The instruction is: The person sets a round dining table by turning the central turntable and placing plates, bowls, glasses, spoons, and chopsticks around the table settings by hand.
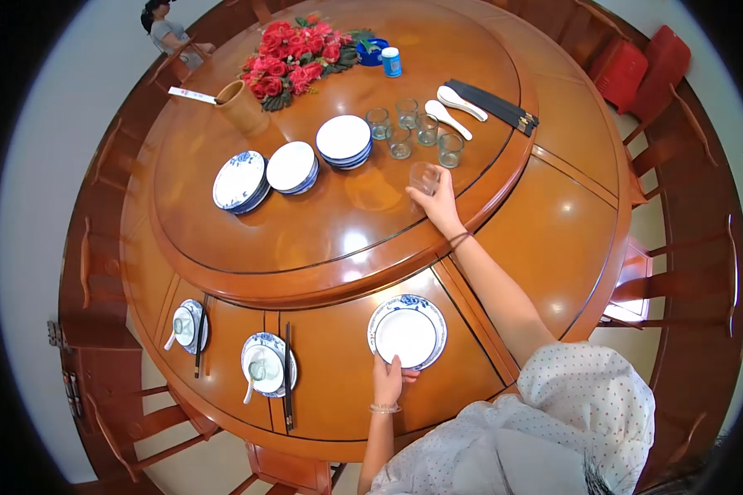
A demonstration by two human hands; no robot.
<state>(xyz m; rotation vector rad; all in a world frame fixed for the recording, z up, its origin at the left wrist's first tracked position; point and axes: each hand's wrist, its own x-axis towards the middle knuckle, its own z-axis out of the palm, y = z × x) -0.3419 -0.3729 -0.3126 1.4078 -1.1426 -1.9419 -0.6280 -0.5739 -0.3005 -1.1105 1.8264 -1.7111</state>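
Note:
My right hand (436, 198) is stretched onto the raised round centre of the table, its fingers wrapped round a clear glass (423, 176). Just beyond it stand several more glasses (400, 142). Near the table's front edge, my left hand (390, 381) grips the near rim of a white bowl (405, 337), which rests on a blue-patterned plate (437, 312). Two place settings lie to the left, each with a plate, a bowl, a glass and a white spoon; black chopsticks (288, 375) lie beside the nearer one.
Stacks of plates (239, 180) and bowls (292, 167), red flowers (293, 58), a wooden holder (242, 109), white spoons (454, 121) and black chopstick packets (491, 106) are on the raised centre. Chairs surround the table. A person (172, 37) sits at the far left.

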